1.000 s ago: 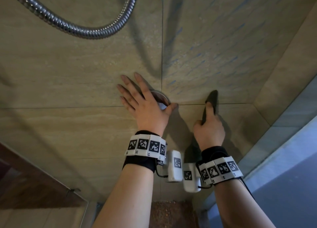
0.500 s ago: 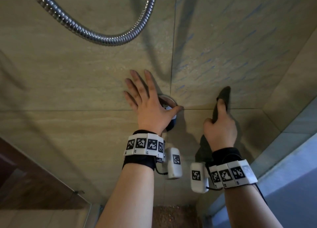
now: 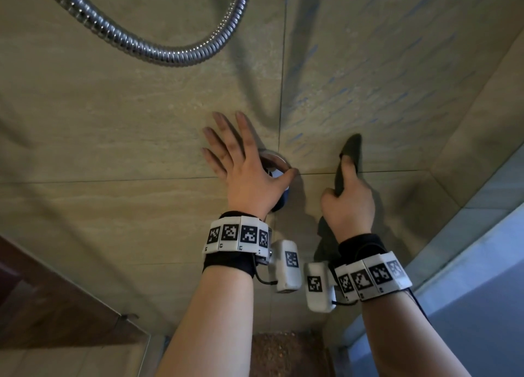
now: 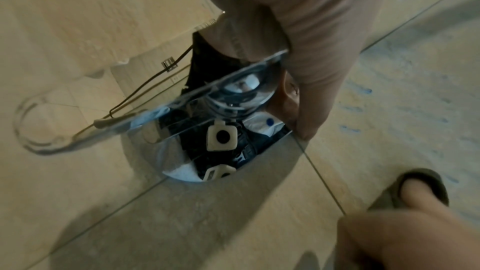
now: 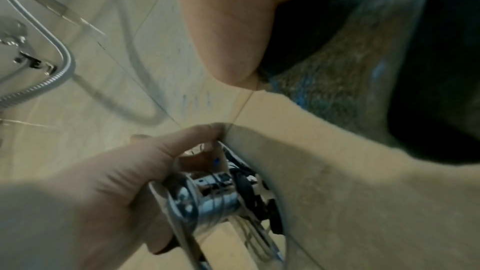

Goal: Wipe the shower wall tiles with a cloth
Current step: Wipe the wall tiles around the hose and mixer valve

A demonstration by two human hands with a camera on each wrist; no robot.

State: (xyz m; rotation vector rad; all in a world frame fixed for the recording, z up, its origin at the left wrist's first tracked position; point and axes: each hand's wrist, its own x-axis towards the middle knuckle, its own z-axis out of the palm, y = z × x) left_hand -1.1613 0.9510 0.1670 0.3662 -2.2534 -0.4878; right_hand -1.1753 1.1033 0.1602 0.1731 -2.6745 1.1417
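The right hand (image 3: 347,203) is seen with its fingers curled round a dark grey-green terry cloth (image 3: 351,149); the extended index finger presses the cloth's upper end flat against the beige stone-look wall tiles (image 3: 113,107), just at the horizontal grout line, while the rest of the cloth hangs below the palm toward the wrist. Faint blue streaks (image 3: 340,93) are noted on the tile at 12 o'clock from the cloth. At 9 o'clock from the right hand, the left hand (image 3: 246,172) is laid on the wall with fingers straight and spread, thumb tip touching the tile, its palm over a round chrome wall fitting (image 4: 233,98). A ribbed chrome shower hose (image 3: 158,50) loops across the tiles at 11 o'clock, well apart from both hands.
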